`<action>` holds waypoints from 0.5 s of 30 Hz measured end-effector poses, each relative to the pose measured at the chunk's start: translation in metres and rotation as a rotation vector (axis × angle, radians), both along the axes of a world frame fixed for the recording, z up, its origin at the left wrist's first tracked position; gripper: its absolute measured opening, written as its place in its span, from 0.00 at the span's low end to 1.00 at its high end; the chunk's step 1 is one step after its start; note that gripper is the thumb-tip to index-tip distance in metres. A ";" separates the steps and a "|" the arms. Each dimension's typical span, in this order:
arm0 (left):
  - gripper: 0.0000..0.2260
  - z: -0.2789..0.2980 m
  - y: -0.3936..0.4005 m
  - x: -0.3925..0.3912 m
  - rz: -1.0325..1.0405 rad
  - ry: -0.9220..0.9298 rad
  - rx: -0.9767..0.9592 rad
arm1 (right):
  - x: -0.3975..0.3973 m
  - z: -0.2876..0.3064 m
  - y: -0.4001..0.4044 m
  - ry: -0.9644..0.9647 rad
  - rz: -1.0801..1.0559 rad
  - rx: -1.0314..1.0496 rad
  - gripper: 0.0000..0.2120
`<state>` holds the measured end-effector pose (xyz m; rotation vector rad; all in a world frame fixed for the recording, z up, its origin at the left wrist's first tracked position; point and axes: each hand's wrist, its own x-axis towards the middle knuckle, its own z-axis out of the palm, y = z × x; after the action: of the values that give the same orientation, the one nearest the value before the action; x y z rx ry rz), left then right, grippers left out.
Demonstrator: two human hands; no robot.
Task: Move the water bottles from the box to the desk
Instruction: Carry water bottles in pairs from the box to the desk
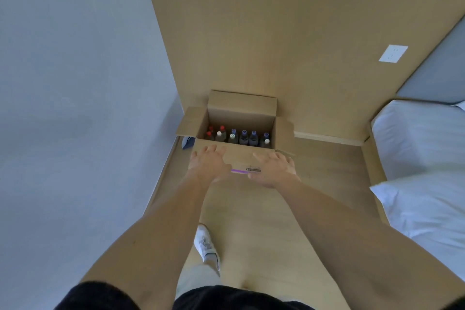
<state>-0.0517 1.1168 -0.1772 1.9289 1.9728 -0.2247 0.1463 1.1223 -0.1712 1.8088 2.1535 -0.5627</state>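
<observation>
Head view: we find the box (pixel 241 118) on the floor (pixel 264 221), its back against the wooden wall panel (pixel 276 33), flaps folded out. The bottles (pixel 239 136) stand upright inside, in a row along the near wall, caps red, white and purple; none is lifted yet. The desk is not in view.

Our left hand (pixel 207 165) and right hand (pixel 273 168) are both extended over the near flap, fingers spread and straight, holding nothing. We cannot tell whether they touch the flap.

In our judgement the step in hand is the reach for a first bottle. To do it well, we should clear the near flap, come down from above, and grip each bottle round the neck or upper body, lifting straight up so its neighbours stay standing. One bottle per hand seems sound.

A shoe (pixel 206 244) stands on the floor behind; a bed (pixel 415 146) lies at the right edge.
</observation>
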 end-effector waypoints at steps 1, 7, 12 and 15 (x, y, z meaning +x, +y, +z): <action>0.30 -0.004 0.017 -0.002 -0.004 -0.006 -0.013 | -0.001 -0.003 0.015 0.003 -0.014 0.002 0.35; 0.30 -0.033 0.131 -0.026 -0.042 -0.054 0.000 | -0.006 -0.016 0.127 -0.005 -0.145 -0.001 0.33; 0.28 -0.052 0.231 -0.068 -0.029 -0.103 -0.029 | -0.018 -0.020 0.216 -0.027 -0.232 -0.021 0.35; 0.26 -0.059 0.286 -0.093 -0.020 -0.113 -0.055 | -0.031 -0.024 0.257 -0.025 -0.273 -0.028 0.35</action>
<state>-0.1446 1.4026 -0.2358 1.8847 1.8565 -0.1700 0.1157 1.3796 -0.1947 2.0976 1.8850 -0.6222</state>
